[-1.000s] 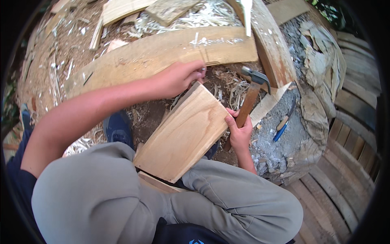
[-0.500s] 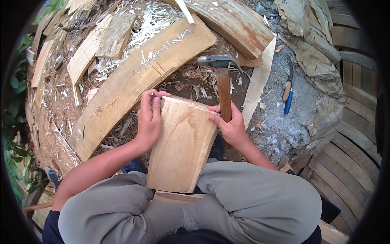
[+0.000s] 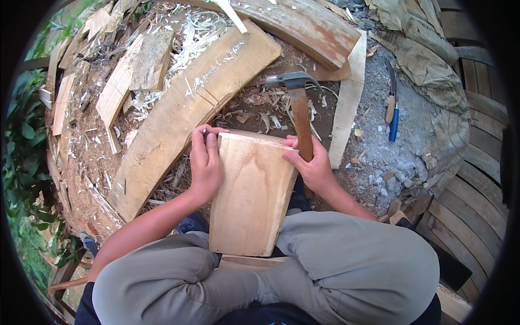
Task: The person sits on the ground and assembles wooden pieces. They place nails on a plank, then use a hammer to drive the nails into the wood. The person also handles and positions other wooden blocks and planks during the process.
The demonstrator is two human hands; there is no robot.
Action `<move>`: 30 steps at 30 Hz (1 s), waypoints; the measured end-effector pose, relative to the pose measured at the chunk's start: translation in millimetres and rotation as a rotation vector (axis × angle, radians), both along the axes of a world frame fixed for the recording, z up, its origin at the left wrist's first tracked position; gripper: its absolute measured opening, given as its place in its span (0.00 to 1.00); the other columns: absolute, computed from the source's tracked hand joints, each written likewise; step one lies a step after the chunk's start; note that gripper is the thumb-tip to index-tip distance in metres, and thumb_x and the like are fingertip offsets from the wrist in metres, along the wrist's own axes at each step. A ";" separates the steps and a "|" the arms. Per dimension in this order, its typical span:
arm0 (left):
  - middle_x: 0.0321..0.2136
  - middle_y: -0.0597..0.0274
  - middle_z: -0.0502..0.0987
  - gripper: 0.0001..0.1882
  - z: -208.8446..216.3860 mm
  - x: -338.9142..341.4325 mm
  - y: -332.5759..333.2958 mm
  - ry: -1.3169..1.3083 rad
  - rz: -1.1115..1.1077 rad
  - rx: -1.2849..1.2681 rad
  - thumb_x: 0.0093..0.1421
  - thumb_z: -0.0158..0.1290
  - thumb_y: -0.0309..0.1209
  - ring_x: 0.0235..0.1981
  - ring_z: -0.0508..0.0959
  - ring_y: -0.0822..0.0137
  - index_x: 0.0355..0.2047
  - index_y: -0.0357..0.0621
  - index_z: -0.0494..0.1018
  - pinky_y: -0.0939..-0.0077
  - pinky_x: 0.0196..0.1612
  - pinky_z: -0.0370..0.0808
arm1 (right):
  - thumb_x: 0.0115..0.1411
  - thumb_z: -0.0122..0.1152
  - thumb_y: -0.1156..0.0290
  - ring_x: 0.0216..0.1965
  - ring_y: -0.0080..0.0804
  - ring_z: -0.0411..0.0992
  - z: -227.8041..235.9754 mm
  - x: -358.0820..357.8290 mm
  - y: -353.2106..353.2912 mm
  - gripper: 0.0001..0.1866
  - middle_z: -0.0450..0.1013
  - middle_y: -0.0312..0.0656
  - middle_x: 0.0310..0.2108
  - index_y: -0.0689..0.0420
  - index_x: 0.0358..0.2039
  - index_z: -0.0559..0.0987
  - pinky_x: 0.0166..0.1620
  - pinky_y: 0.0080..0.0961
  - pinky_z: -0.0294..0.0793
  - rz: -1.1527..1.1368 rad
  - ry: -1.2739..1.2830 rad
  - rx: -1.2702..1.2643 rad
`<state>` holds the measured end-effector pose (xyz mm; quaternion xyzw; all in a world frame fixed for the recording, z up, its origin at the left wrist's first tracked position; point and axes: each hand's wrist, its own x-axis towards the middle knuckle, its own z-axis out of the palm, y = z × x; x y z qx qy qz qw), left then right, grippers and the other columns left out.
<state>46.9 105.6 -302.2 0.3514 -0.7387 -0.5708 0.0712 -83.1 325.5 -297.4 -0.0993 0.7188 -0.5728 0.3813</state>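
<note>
A pale, tapered wooden board [image 3: 250,203] stands tilted between my knees, its wide end away from me. My left hand [image 3: 206,168] is closed at its far left corner, fingers curled over the edge. A small dark piece with a bright tip, perhaps a nail, shows between those fingers; most of it is hidden. My right hand [image 3: 317,169] is wrapped round the wooden handle of a claw hammer [image 3: 301,114], head up and pointing away. The thumb and fingers of that same hand also pinch the board's far right corner.
A long plank [image 3: 195,108] with wood shavings lies diagonally beyond my left hand. Behind it are more offcuts [image 3: 122,86]. A thick beam [image 3: 292,30] lies at the far side. On the grey ground to the right rest a curved knife [image 3: 390,103] and a blue-handled tool [image 3: 394,124].
The whole view has shifted slightly, so most things sit a little further right. Both hands keep their hold on the board, and the hammer stays in my right hand.
</note>
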 end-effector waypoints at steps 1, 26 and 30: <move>0.45 0.56 0.78 0.10 0.2 0.3 -0.8 0.004 -0.003 0.022 0.77 0.36 0.32 0.46 0.73 0.68 0.50 0.39 0.63 0.70 0.55 0.67 | 0.61 0.72 0.66 0.54 0.33 0.75 -0.3 1.1 -0.1 0.19 0.77 0.49 0.49 0.60 0.43 0.70 0.58 0.33 0.72 -0.016 -0.023 -0.016; 0.46 0.49 0.80 0.09 -14.2 5.5 1.4 0.128 -0.031 0.067 0.77 0.34 0.30 0.43 0.77 0.66 0.48 0.39 0.61 0.70 0.52 0.71 | 0.49 0.82 0.67 0.50 0.29 0.73 1.7 -4.7 13.1 0.31 0.75 0.44 0.48 0.59 0.45 0.69 0.57 0.30 0.72 0.004 -0.044 0.022; 0.46 0.49 0.79 0.09 -13.3 6.3 2.2 0.133 -0.028 0.101 0.77 0.35 0.32 0.45 0.76 0.66 0.48 0.39 0.61 0.71 0.54 0.70 | 0.49 0.81 0.66 0.50 0.28 0.73 1.8 -0.6 14.6 0.33 0.74 0.42 0.49 0.59 0.49 0.69 0.57 0.29 0.72 -0.030 -0.054 0.021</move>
